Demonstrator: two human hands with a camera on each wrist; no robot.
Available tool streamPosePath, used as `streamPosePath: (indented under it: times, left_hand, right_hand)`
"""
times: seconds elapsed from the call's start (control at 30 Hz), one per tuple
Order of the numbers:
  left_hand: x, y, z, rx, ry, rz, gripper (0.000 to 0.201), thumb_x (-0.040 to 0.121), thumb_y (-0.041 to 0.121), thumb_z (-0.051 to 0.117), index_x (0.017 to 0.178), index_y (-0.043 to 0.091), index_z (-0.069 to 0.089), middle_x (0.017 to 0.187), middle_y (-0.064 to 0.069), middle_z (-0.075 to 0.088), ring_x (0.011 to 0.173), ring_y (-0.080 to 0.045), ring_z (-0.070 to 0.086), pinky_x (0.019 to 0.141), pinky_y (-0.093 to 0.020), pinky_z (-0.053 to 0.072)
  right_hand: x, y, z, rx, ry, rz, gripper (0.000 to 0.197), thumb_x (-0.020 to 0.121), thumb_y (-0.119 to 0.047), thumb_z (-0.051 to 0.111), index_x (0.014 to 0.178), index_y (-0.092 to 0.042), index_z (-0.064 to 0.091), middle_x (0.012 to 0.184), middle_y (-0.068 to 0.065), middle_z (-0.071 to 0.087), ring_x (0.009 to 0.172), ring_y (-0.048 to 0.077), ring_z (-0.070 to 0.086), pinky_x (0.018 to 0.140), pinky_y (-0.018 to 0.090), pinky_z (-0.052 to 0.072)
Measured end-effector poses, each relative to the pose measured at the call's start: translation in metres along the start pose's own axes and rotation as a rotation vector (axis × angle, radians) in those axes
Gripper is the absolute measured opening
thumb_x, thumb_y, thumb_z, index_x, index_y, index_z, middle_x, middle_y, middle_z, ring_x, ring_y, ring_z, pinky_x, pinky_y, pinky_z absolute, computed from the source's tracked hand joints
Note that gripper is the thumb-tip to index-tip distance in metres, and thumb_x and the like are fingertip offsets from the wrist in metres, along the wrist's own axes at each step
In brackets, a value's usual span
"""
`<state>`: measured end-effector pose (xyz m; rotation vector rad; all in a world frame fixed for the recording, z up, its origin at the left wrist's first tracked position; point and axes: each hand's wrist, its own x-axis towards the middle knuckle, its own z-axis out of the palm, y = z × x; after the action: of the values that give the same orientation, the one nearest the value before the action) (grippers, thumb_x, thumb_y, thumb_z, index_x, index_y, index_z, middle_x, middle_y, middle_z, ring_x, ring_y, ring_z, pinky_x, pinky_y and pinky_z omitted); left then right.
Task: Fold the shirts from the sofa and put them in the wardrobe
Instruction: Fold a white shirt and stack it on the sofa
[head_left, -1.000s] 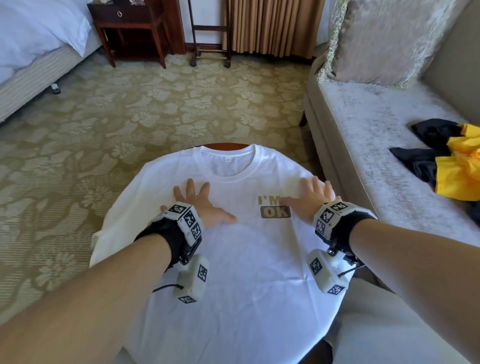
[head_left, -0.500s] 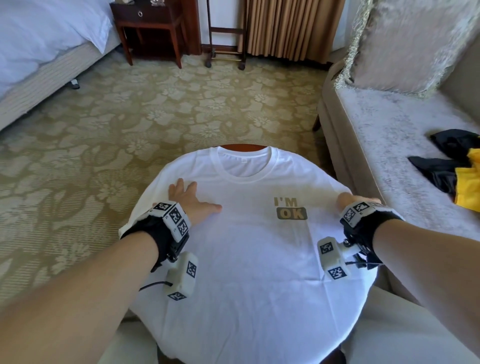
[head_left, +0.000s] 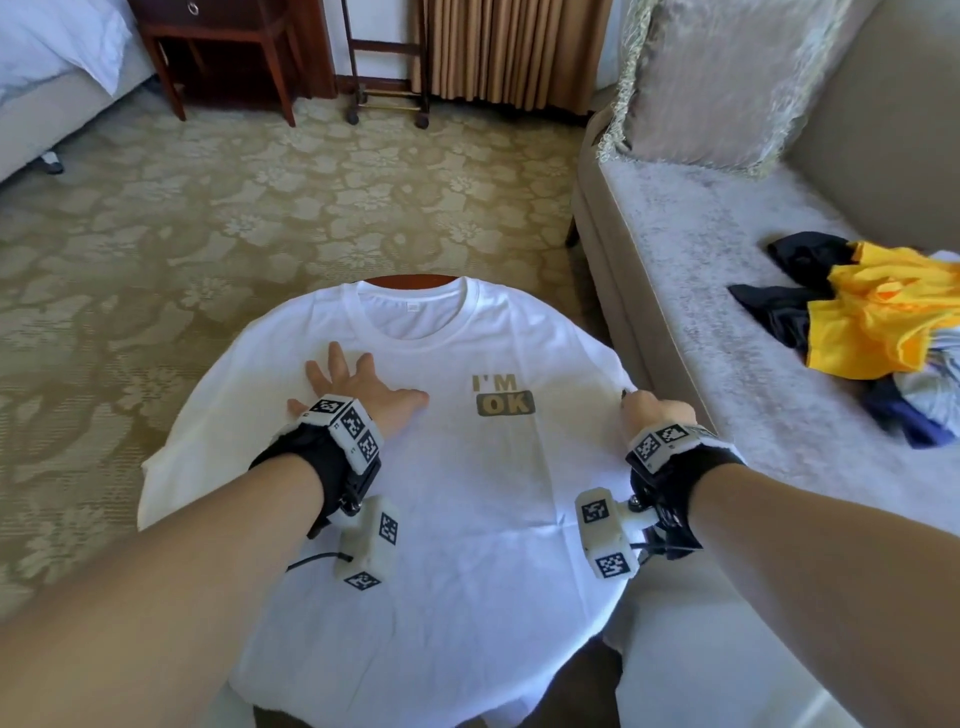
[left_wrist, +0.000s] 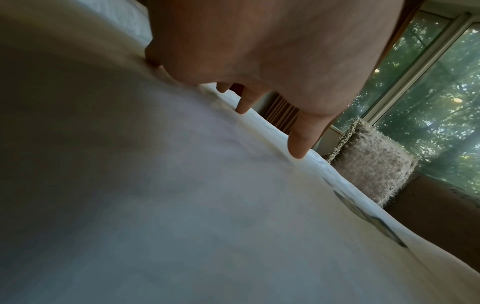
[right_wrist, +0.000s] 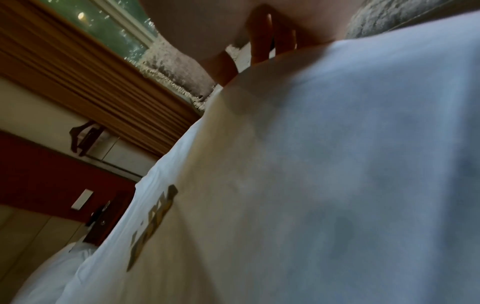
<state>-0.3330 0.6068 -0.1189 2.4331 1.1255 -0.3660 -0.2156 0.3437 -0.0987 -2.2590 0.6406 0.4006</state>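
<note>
The white shirt lies face up over the round table at centre frame, its edges hanging off all round. The right hand has slid from beside the print out to the shirt's right edge, where its fingers curl over and pinch the cloth. The left hand stays flat, fingers spread, pressing the chest. Smoothing looks done; a side fold likely begins. More shirts wait on the sofa at right.
</note>
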Motion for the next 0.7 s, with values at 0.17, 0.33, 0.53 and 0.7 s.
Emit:
streamPosePath:
  times: [0.17, 0.33, 0.53, 0.7]
  left_hand:
    - [-0.005, 0.02, 0.009, 0.044, -0.06, -0.033, 0.112, 0.075, 0.076, 0.053, 0.156, 0.027, -0.007, 0.162, 0.001, -0.022, 0.146, -0.036, -0.023, 0.116, -0.062, 0.004]
    - [-0.001, 0.016, 0.01, 0.056, -0.073, -0.036, 0.115, 0.073, 0.08, 0.052, 0.155, 0.028, -0.009, 0.161, 0.001, -0.025, 0.146, -0.036, -0.025, 0.117, -0.062, 0.001]
    - [0.003, 0.009, 0.01, 0.051, -0.057, -0.011, 0.118, 0.07, 0.081, 0.054, 0.156, 0.027, -0.008, 0.162, 0.002, -0.022, 0.146, -0.036, -0.024, 0.117, -0.062, 0.002]
    - [0.008, 0.001, 0.007, 0.041, -0.065, 0.008, 0.122, 0.066, 0.081, 0.057, 0.156, 0.027, -0.006, 0.162, 0.002, -0.022, 0.146, -0.035, -0.025, 0.117, -0.061, 0.001]
  right_hand:
    - [0.003, 0.019, -0.004, -0.048, -0.034, -0.064, 0.045, 0.093, -0.045, 0.051, 0.109, -0.004, 0.064, 0.107, 0.017, 0.066, 0.1, 0.034, 0.06, 0.084, 0.034, 0.045]
    - [0.009, 0.023, 0.005, -0.074, -0.018, -0.084, 0.055, 0.1, -0.048, 0.039, 0.116, -0.001, 0.062, 0.117, 0.017, 0.063, 0.108, 0.031, 0.059, 0.082, 0.032, 0.043]
    - [0.015, 0.028, -0.004, -0.026, -0.072, -0.02, 0.04, 0.102, -0.024, 0.038, 0.135, -0.006, 0.05, 0.131, 0.016, 0.057, 0.12, 0.033, 0.053, 0.094, 0.036, 0.041]
    - [0.022, 0.016, -0.014, 0.082, -0.152, -0.093, 0.04, 0.103, -0.032, 0.04, 0.129, -0.007, 0.056, 0.127, 0.016, 0.058, 0.123, 0.034, 0.051, 0.101, 0.036, 0.037]
